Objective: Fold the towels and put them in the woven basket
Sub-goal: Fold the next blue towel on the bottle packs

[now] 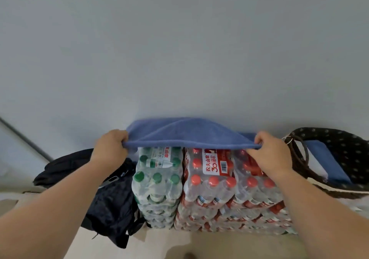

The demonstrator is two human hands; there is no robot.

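Looking through the head camera, I see my left grip and right grip each curled round one end of the blue towel, stretched over the stacked water-bottle packs. A folded blue towel lies in the woven basket beside the packs on the right.

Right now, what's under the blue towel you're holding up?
Shrink-wrapped water bottles: a green-capped pack on the left, red-capped packs on the right. The blue towel, gripped by the left hand and right hand, covers their far tops, so anything back there is hidden.
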